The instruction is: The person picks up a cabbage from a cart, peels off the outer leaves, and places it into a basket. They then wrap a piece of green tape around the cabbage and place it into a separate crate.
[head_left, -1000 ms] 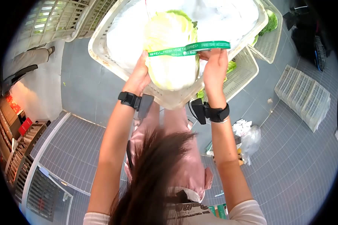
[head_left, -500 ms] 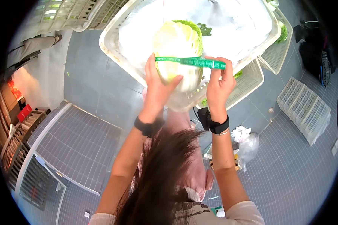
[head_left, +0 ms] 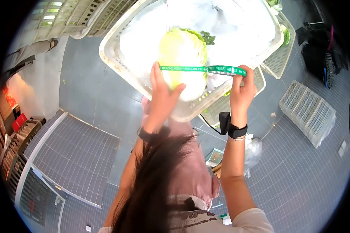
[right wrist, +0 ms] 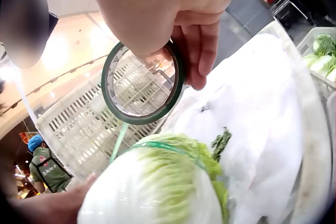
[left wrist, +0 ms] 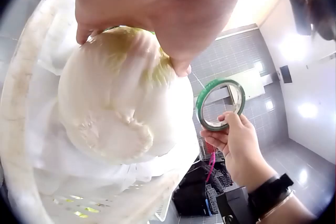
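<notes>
A pale napa cabbage lies over the near part of a white crate, its cut base showing in the left wrist view. My left hand holds it, fingers at its left side and thumb across the lower leaves. Green printed tape crosses the cabbage's middle and runs to the right. My right hand pinches the tape roll by its rim, off to the cabbage's right. In the left wrist view the roll's open ring faces the camera.
White sheeting lines the crate, with a dark green leaf scrap on it beyond the cabbage. Another crate with greens stands to the right. Stacked crates sit on the tiled floor. A person in green is in the background.
My right hand has moved right with the roll, and the tape between roll and cabbage is drawn out straighter. My left thumb has come across the lower cabbage.
</notes>
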{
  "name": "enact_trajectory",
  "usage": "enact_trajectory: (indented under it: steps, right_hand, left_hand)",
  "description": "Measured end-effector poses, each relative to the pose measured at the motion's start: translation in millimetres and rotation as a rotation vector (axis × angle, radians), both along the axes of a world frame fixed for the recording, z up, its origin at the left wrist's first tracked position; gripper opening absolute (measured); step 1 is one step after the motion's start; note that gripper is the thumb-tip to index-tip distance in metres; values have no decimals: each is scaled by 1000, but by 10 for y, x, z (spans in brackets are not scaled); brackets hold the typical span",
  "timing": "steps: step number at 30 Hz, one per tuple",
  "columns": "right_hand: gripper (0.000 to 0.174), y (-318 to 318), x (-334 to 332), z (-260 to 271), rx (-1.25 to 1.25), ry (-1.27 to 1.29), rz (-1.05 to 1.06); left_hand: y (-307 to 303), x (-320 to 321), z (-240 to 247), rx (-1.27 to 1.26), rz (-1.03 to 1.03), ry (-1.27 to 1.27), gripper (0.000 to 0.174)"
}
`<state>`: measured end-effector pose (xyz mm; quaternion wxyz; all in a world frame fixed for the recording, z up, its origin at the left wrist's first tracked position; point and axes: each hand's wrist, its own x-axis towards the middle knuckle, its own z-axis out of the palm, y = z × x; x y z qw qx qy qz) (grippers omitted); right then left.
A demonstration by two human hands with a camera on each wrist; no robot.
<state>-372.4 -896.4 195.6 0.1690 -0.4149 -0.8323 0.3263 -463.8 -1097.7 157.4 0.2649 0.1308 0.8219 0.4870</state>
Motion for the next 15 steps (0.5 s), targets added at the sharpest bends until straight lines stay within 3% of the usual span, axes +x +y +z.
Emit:
enact_trajectory:
  steps: [1,4,8,11,14,15]
  right_hand:
    - [17,33,21,-30,-7,-47,-4]
    - [19,63,12,-171,-103,121,3]
    - [30,-18,37,-396,52,8,81]
    - [35,-159,53,-582,136,21,29]
    - [34,-319,42,-659,-215,108,-214]
    - [34,-371,24,-672,-360,158,-305]
  left_hand:
    - [-26,-6,-2,-6,-6,-7,98]
    - [-124,-9,-64,14,4,-62,98]
    - [-269,52,-266,213,102,-304,96]
    - [-288,108,-171,216,194,-438,99]
    - [-190,105,16,-130,112,-143,99]
    - [-155,93,79,-136,55,-56,96]
